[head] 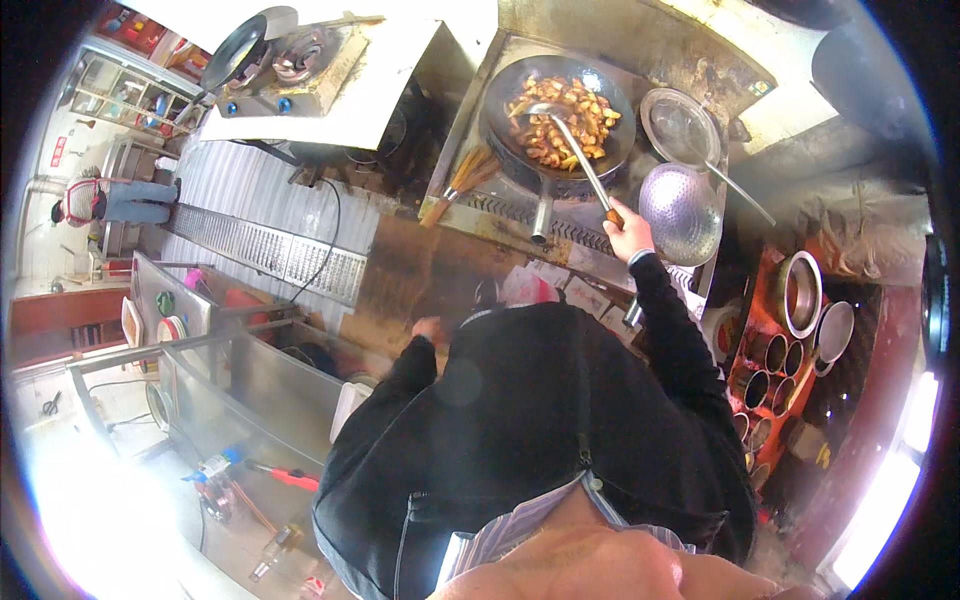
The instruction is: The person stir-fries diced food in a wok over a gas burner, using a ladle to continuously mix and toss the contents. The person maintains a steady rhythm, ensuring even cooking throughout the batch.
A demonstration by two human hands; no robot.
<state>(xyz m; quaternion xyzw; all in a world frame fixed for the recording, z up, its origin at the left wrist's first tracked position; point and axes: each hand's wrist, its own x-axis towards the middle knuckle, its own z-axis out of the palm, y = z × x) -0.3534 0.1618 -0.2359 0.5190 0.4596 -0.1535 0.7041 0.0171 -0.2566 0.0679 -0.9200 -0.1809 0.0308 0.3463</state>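
Note:
My right hand (630, 232) grips the wooden end of a metal wok ladle (581, 159). The ladle's bowl rests among browned, diced food pieces (559, 142), some of them yellowish. These fill the middle of a dark wok (499, 120), whose tubular handle (543, 214) points towards me. Close to that hand lie a perforated metal strainer (679, 214) and, behind it, a round mesh skimmer (675, 124). Left of the wok is a bamboo wok brush (466, 180). My left hand (429, 328) hangs low by my side, blurred and partly hidden by the sleeve; its fingers cannot be made out.
Several metal pots (757, 388) sit on an orange surface at the right, with a steel basin (801, 294) above them. A second burner (300, 56) carries a tilted pan (236, 56). Steel shelving (277, 375) stands close on my left. Far left, a person (112, 201) stands beyond a floor grate (266, 251).

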